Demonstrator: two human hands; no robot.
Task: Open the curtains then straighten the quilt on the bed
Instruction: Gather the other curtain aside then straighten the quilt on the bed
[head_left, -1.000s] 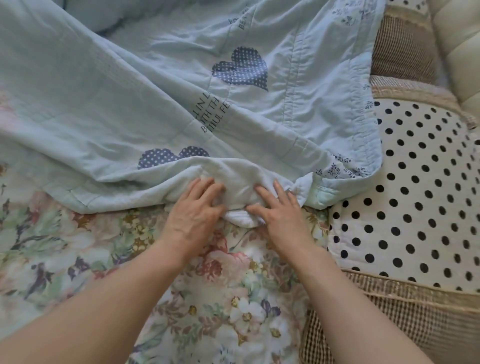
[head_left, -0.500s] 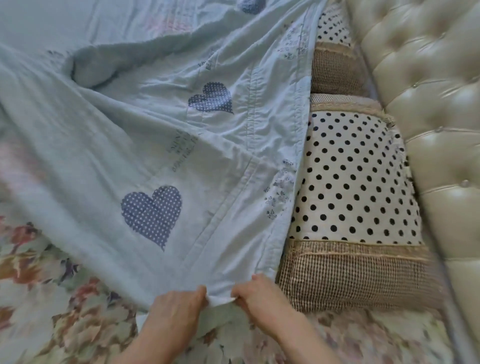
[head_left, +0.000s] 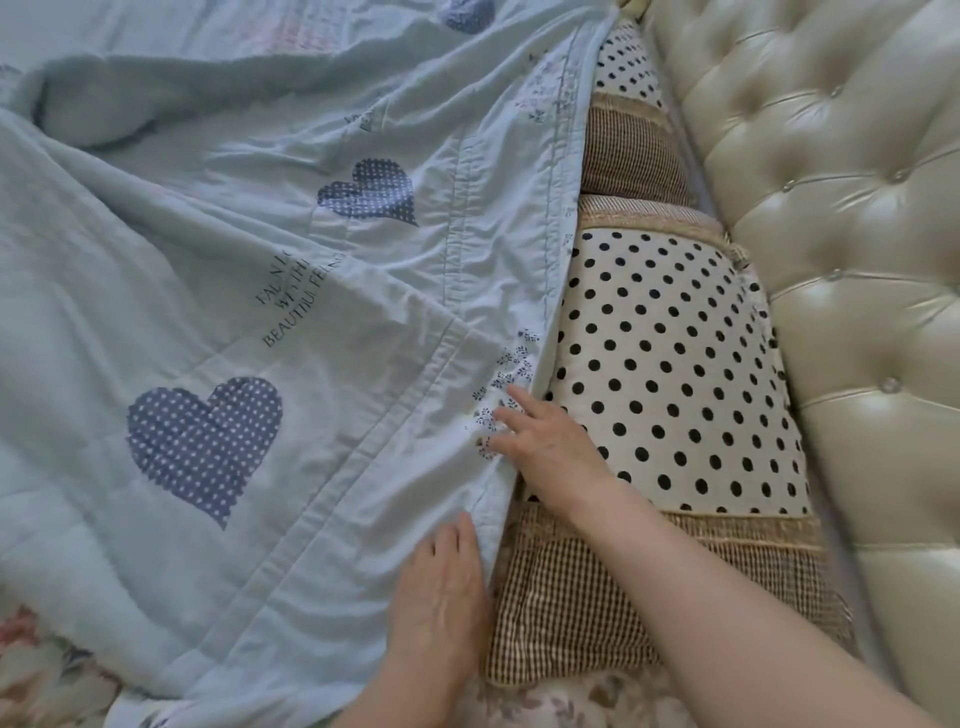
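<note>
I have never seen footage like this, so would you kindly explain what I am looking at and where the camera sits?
There is no machine here: a person wears one wide-angle camera on the head, looking forward and down at two bare hands. The hands work on a bed. Across it lies a pale blue quilt with dotted navy heart patches. To its right sits a cream pillow with black dots and brown checked ends, against a tufted cream leather headboard. A floral bedsheet shows at the bottom. The left hand lies flat on the quilt's edge; the right hand touches that edge with spread fingers. Neither has a closed grip on anything.
</note>
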